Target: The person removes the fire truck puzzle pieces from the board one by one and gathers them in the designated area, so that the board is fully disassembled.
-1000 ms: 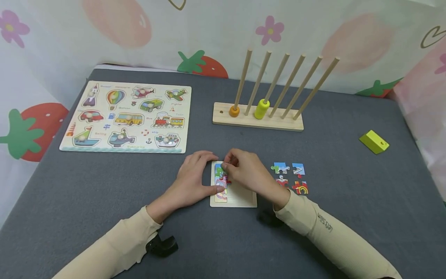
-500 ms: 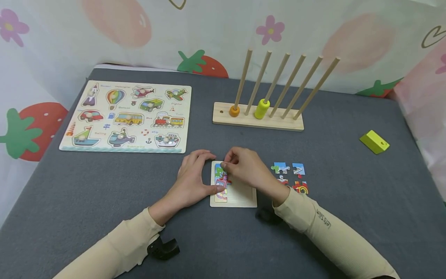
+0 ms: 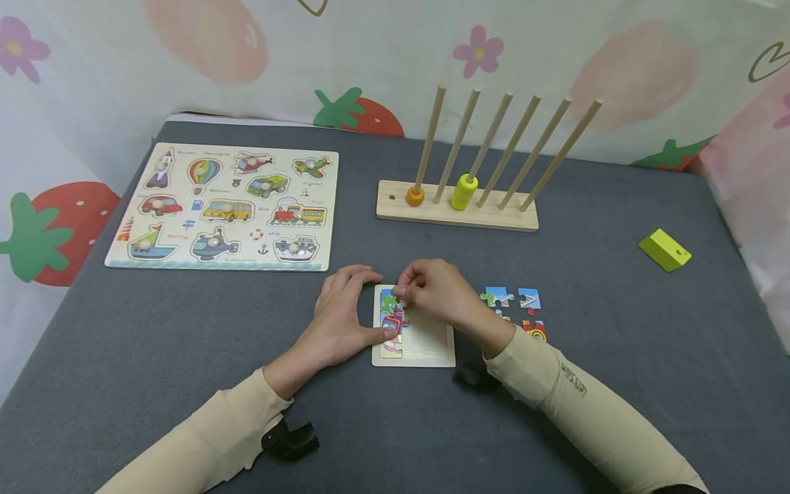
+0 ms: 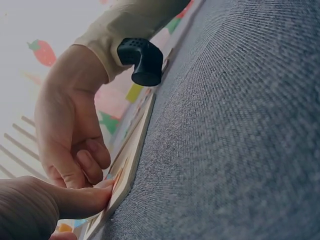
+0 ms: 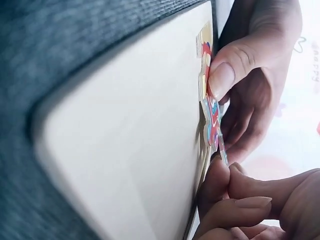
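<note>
A small wooden puzzle tray (image 3: pixel 428 346) lies on the cloth, jigsaw pieces (image 3: pixel 390 322) filling its left strip. My left hand (image 3: pixel 341 319) is at the tray's left side; its thumb presses on the pieces and its fingers reach the upper left corner. My right hand (image 3: pixel 439 291) pinches the edge of a jigsaw piece (image 5: pixel 223 149) between thumb and index finger, near the tray's top left. In the right wrist view that piece stands slightly tilted beside the others, and its far side is hidden. Several loose jigsaw pieces (image 3: pixel 529 299) lie right of the tray, partly covered by the right forearm.
A vehicle peg puzzle board (image 3: pixel 259 257) lies at the back left. Behind the tray stands a wooden peg stand (image 3: pixel 457 217) with an orange bead (image 3: pixel 415 197) and yellow-green beads (image 3: pixel 463 193). A yellow-green block (image 3: pixel 664 250) sits at the right.
Both hands stay at the tray, with only slight shifts. My right hand and forearm have edged upward a little, covering more of the loose pieces.
</note>
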{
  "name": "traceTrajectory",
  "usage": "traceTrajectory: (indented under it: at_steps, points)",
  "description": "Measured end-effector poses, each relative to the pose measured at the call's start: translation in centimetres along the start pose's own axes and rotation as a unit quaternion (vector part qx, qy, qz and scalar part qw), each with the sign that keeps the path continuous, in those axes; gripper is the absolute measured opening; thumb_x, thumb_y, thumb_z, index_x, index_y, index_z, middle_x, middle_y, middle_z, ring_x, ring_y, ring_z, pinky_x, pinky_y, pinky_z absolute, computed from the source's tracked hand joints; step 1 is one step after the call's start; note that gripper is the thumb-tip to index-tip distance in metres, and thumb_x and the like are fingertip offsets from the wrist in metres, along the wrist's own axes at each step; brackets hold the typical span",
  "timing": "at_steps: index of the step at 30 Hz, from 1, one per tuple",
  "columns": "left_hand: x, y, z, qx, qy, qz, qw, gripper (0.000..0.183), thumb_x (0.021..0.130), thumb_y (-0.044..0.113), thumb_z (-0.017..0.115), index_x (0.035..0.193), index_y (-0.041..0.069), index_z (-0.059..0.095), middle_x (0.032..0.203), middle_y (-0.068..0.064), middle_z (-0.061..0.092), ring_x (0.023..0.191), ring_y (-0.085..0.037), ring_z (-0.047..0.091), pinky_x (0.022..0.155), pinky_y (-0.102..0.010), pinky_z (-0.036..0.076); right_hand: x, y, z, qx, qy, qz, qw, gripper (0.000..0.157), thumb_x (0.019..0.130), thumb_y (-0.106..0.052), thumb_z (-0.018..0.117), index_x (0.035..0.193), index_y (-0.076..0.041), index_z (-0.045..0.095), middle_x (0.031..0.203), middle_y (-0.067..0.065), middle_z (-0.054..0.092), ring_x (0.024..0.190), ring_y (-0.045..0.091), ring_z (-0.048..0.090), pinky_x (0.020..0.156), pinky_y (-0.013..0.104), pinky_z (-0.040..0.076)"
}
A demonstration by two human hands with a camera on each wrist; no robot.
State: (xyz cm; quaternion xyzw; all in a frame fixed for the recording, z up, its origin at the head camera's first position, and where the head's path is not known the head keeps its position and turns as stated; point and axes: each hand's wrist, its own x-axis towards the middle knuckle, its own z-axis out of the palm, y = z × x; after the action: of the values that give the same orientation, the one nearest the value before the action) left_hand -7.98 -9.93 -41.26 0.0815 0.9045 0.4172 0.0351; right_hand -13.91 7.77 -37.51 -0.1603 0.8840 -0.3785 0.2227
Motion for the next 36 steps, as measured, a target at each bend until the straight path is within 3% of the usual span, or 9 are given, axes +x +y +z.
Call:
traceTrajectory:
  at_steps: [10,16,21,27,36]
  points:
    - [0.2,0.2,0.0,0.003,-0.001,0.003,1.0000,0.076,0.067,0.028,0.088,0.131,0.011,0.052,0.143,-0.010,0.038,0.130,-0.031,0.031,0.102,-0.055,0.028,0.4,0.0,-0.6,0.019,-0.020,-0.005,1.000,0.012,0.092,-0.011,0.063,0.082,-0.005,0.065,0.071,0.004,0.066,0.064,0.014,0.056,0.062,0.026,0.041]
    - [0.4,0.4,-0.1,0.007,-0.006,-0.001,1.0000,0.075,0.067,0.029,0.088,0.131,0.012,0.052,0.143,-0.010,0.037,0.131,-0.031,0.030,0.103,-0.055,0.027,-0.1,0.3,-2.5,0.009,0.007,0.010,1.000,0.013,0.093,-0.019,0.063,0.088,-0.008,0.067,0.077,0.006,0.067,0.070,0.017,0.056,0.064,0.028,0.043]
    - [0.4,0.4,0.0,0.010,-0.005,0.003,0.9999,0.073,0.067,0.028,0.088,0.129,0.011,0.053,0.142,-0.011,0.038,0.131,-0.031,0.029,0.103,-0.055,0.027,-1.1,1.8,-5.2,-0.020,0.022,0.038,0.999,0.013,0.095,-0.022,0.060,0.093,-0.010,0.065,0.082,0.007,0.067,0.072,0.020,0.054,0.062,0.031,0.042]
    - [0.2,0.2,0.1,0.011,-0.004,0.010,0.9999,0.072,0.068,0.028,0.087,0.129,0.009,0.054,0.142,-0.012,0.038,0.131,-0.032,0.030,0.103,-0.056,0.026,-2.6,4.5,-7.6,-0.048,0.008,0.068,0.996,0.016,0.095,-0.024,0.061,0.094,-0.008,0.067,0.088,0.008,0.066,0.076,0.022,0.054,0.065,0.032,0.043]
    - [0.1,0.1,-0.1,0.010,-0.011,0.002,0.9999,0.067,0.069,0.029,0.086,0.126,0.011,0.056,0.142,-0.010,0.039,0.132,-0.031,0.029,0.104,-0.055,0.026,-3.1,6.3,-8.3,-0.037,-0.005,0.086,0.996,0.017,0.091,-0.024,0.066,0.092,-0.008,0.071,0.084,0.006,0.065,0.069,0.020,0.048,0.060,0.031,0.040]
